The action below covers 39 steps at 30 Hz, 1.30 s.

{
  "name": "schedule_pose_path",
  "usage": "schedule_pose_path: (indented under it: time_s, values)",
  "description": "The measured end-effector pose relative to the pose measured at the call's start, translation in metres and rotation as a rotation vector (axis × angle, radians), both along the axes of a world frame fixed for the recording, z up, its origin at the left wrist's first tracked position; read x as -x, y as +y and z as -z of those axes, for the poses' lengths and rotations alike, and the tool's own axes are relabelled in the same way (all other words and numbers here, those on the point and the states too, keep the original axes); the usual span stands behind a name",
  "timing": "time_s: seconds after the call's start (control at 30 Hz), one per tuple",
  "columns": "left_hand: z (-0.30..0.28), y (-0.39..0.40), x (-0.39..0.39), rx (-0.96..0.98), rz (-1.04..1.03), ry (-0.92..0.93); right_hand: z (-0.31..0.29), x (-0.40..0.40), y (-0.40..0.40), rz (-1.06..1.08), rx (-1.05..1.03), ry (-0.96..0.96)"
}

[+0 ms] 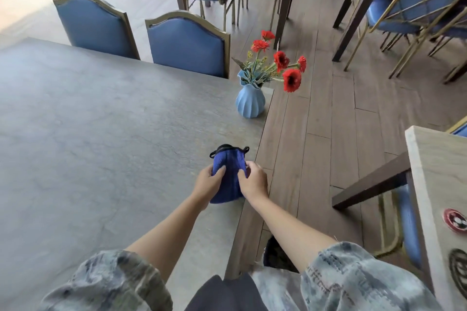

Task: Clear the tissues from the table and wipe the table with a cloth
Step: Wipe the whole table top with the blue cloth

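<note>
A folded blue cloth (pixel 228 171) with a black edge is held over the grey table (pixel 101 134), close to its right edge. My left hand (pixel 208 183) grips the cloth's left side, thumb on top. My right hand (pixel 254 180) pinches its right side. No tissues are visible on the table.
A light blue vase (pixel 250 102) with red flowers (pixel 280 63) stands near the table's far right corner. Two blue chairs (pixel 187 45) line the far side. Wooden floor (pixel 316 134) lies to the right, with another table (pixel 434 171) and more chairs beyond.
</note>
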<state>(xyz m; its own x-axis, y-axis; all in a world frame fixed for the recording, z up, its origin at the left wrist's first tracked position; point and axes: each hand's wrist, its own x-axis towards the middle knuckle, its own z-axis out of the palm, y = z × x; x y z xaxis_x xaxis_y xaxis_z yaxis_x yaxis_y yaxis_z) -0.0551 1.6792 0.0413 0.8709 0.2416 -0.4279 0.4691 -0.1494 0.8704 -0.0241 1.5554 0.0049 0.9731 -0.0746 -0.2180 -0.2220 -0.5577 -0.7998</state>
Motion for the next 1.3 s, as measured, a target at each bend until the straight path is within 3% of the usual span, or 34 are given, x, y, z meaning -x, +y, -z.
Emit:
schedule_pose_path:
  time_s: [0.13, 0.23, 0.3, 0.5, 0.67, 0.8, 0.93, 1.07, 1.3]
  values:
    - [-0.030, -0.030, 0.049, 0.272, 0.086, 0.021, -0.027, 0.061, -0.022, 0.021, -0.396, 0.076]
    - [-0.041, -0.060, 0.086, 0.418, 0.218, 0.048, -0.031, 0.114, -0.045, 0.060, -0.458, 0.041]
    - [-0.042, -0.077, 0.107, 0.383, 0.320, 0.078, -0.029, 0.149, -0.065, 0.197, -0.382, -0.028]
    - [-0.022, -0.128, 0.155, -0.138, 0.586, -0.030, -0.030, 0.245, -0.143, 0.555, 0.070, -0.224]
    - [-0.015, -0.184, 0.201, -0.491, 0.843, -0.206, -0.039, 0.322, -0.247, 0.554, 0.429, -0.400]
    - [-0.008, -0.236, 0.238, -0.535, 0.936, -0.287, -0.033, 0.380, -0.335, 0.561, 0.728, -0.425]
    - [0.003, -0.293, 0.271, -0.575, 1.019, -0.266, -0.018, 0.433, -0.406, 0.542, 0.861, -0.401]
    - [0.011, -0.355, 0.298, -0.567, 1.052, -0.240, 0.008, 0.467, -0.455, 0.510, 0.959, -0.182]
    - [0.031, -0.443, 0.340, -0.575, 0.996, -0.261, 0.027, 0.477, -0.494, 0.030, 0.947, -0.027]
